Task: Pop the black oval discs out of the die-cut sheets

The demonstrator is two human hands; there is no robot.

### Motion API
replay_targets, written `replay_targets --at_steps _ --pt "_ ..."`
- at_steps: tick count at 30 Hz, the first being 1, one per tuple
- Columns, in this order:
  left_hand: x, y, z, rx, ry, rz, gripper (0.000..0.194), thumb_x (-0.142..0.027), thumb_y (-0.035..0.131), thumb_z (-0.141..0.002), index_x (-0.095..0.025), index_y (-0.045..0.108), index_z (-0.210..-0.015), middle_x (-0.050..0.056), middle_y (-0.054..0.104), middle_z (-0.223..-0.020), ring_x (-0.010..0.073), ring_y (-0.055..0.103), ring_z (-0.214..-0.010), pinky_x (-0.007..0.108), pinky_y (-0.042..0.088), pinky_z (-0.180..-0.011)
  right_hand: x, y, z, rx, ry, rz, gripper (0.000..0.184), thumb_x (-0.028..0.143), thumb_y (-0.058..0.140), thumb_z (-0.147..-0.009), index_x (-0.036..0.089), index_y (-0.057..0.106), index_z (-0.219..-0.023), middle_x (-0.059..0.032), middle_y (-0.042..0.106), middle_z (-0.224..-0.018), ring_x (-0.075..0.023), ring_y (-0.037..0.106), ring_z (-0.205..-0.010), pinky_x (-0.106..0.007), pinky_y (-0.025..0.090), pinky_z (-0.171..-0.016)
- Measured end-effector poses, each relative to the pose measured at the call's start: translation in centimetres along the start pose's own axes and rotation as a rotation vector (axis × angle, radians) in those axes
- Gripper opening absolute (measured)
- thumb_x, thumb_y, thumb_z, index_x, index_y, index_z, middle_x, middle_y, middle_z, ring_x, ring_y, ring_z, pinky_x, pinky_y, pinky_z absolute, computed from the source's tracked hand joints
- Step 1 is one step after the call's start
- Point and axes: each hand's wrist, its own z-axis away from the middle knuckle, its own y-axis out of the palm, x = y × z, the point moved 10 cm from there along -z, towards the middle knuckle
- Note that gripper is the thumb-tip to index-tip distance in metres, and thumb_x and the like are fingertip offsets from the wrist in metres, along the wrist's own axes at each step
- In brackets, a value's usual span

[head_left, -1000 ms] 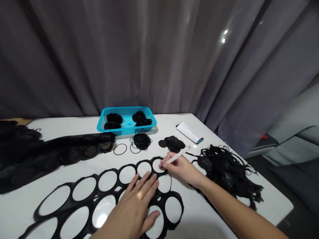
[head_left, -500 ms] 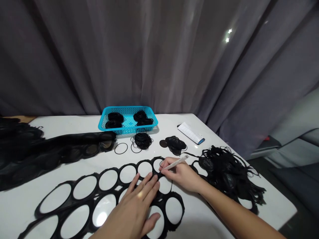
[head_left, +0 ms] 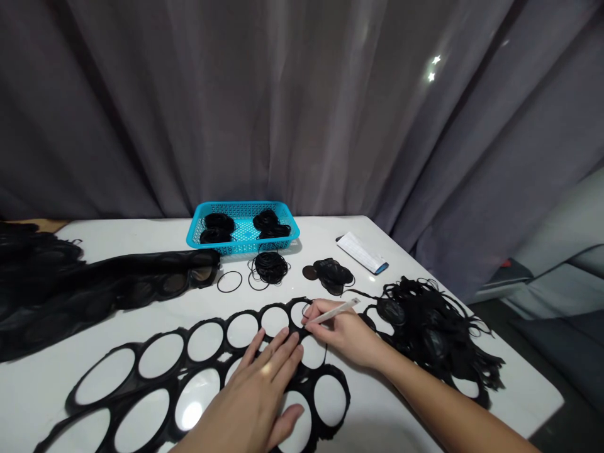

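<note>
Left hand [head_left: 262, 380] lies flat on the holed black sheet [head_left: 134, 389], fingers a bit spread and gripping nothing, probably just to keep that floppy stuff from sliding. The sheet's laid out on the near part of the white desk [head_left: 377, 412]. Right hand [head_left: 342, 330] pinches a slim white pen-like tool [head_left: 340, 309] like a pencil at the right end of the far row of holes, I guess for fine control; can't see its tip behind the fingers. Teal basket [head_left: 243, 248] sits by the far edge with bundles of black rings [head_left: 219, 221] inside, and a loose ring pile [head_left: 270, 268] just in front. Tangled scraps [head_left: 434, 333] sit along the right edge, seemingly to keep them away from the rings.
</note>
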Motion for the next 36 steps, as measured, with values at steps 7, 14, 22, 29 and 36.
replay_targets --at_steps 7,14,22,29,36 --pt "0.1 0.6 0.0 0.032 0.001 -0.022 0.065 -0.031 0.061 -0.093 -0.020 0.038 -0.152 0.007 0.045 -0.155 0.0281 0.043 -0.142 0.049 0.034 -0.118 0.1 0.0 0.1 -0.009 -0.009 0.009 0.012 0.021 0.059 -0.090 0.021 0.060 -0.079 -0.0024 0.069 -0.094 -0.0190 0.063 -0.092 -0.031 0.045 -0.085" --pt "0.2 0.7 0.0 0.052 -0.004 0.000 0.065 -0.031 0.062 -0.092 -0.021 0.039 -0.152 0.007 0.045 -0.155 0.0293 0.042 -0.143 0.051 0.033 -0.119 -0.3 0.1 0.0 -0.011 0.007 -0.021 0.013 0.021 0.060 -0.090 0.021 0.059 -0.077 -0.0027 0.069 -0.094 -0.0196 0.063 -0.093 -0.031 0.045 -0.085" --pt "0.2 0.6 0.2 0.012 -0.012 0.039 0.069 -0.027 0.062 -0.090 -0.022 0.035 -0.154 0.008 0.043 -0.156 0.0291 0.041 -0.143 0.048 0.034 -0.118 0.4 0.2 0.0 -0.029 -0.082 0.083 0.013 0.020 0.060 -0.092 0.022 0.057 -0.079 -0.0030 0.067 -0.094 -0.0198 0.063 -0.093 -0.032 0.046 -0.086" --pt "0.1 0.3 0.1 -0.006 -0.027 0.044 0.069 -0.024 0.063 -0.089 -0.018 0.037 -0.153 0.010 0.044 -0.155 0.0286 0.046 -0.140 0.044 0.041 -0.115 2.0 1.8 0.9 0.047 -0.326 0.338 0.006 0.019 0.057 -0.095 0.022 0.061 -0.093 -0.0094 0.068 -0.097 -0.0245 0.060 -0.096 -0.037 0.046 -0.087" --pt "0.2 -0.1 -0.3 0.044 -0.040 0.069 0.066 -0.025 0.063 -0.088 -0.020 0.042 -0.150 0.011 0.047 -0.153 0.0292 0.043 -0.142 0.046 0.036 -0.116 -0.6 -3.5 -1.0 -0.179 -0.130 0.276 0.017 0.026 0.052 -0.097 0.023 0.059 -0.081 -0.0031 0.067 -0.082 -0.0188 0.058 -0.076 -0.030 0.044 -0.071"
